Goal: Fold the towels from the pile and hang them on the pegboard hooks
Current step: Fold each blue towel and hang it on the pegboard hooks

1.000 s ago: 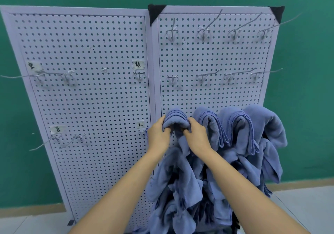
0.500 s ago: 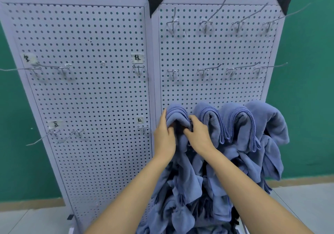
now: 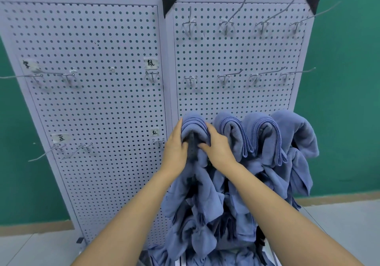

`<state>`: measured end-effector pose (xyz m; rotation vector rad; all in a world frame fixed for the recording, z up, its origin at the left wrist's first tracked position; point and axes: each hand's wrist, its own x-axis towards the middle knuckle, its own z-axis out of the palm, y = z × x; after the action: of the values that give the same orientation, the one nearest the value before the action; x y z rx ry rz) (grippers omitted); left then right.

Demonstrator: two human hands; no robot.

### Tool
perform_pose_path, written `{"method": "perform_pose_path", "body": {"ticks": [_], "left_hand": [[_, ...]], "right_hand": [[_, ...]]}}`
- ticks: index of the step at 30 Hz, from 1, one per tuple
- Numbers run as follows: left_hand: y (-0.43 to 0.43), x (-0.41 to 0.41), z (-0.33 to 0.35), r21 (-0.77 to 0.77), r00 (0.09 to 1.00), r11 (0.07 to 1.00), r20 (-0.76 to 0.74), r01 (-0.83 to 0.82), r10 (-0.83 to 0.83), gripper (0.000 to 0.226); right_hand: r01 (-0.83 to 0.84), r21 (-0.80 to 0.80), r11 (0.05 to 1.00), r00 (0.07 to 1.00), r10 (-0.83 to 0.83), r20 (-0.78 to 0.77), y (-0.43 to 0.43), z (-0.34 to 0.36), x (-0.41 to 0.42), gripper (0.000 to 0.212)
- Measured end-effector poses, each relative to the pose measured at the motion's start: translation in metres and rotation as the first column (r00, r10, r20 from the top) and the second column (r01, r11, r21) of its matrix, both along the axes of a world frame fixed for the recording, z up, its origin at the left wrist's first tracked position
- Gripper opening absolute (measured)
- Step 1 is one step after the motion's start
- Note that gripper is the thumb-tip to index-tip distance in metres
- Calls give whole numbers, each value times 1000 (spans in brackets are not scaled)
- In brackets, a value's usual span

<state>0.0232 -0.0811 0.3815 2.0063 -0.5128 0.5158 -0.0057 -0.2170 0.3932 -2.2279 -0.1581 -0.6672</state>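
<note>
Left pegboard panel (image 3: 92, 101): white and perforated; it carries bare wire hooks (image 3: 47, 152) and small handwritten paper labels (image 3: 151, 63)
Left hand (image 3: 174, 148): you hold the left side of the folded blue towel (image 3: 194, 126), fingers running up its edge and thumb tucked against its front
Folded blue towel: draped in an arch low on the right pegboard panel (image 3: 236, 56), just right of the seam between the panels, its ends hanging down between your forearms
Right hand (image 3: 218, 146): fingers curled over the right side of the same fold, thumb pointing in toward the middle
Other blue towels (image 3: 261, 134): three more hang just beside it to the right, touching one another
Right pegboard panel: two upper rows of hooks, all bare
Green wall (image 3: 345, 80): behind both panels
</note>
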Motion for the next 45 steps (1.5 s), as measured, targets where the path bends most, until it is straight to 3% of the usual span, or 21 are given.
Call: {"method": "perform_pose_path", "body": {"ticks": [5, 11, 19, 31, 37, 41, 45], "left_hand": [[14, -32, -17, -2, 998, 999, -42, -40, 40, 61], [12, -92, -43, 110, 979, 983, -125, -145, 158, 38], [-37, -152, -154, 229, 944, 970, -329, 81, -1, 21], [-124, -156, -362, 267, 705, 895, -706, 357, -71, 11], [-167, -135, -427, 301, 658, 832, -746, 466, -98, 20], [-186, -133, -465, 407, 673, 740, -735, 535, -83, 43], [-195, -134, -488, 561, 730, 631, -683, 536, -13, 53]], "right_hand": [[1, -38, 999, 988, -7, -155, -6, -13, -48, 65], [-101, -179, 979, 938, 34, -346, -40, -43, -117, 35], [-136, -200, 970, 846, 9, -532, -118, -136, -182, 19], [-120, -143, 982, 648, -32, -761, -199, -339, -176, 20], [-275, -300, 913, 588, -87, -804, -221, -413, -152, 46], [-317, -330, 890, 578, -95, -811, -226, -449, -139, 66], [-316, -365, 876, 584, -124, -803, -222, -471, -128, 53]]}}
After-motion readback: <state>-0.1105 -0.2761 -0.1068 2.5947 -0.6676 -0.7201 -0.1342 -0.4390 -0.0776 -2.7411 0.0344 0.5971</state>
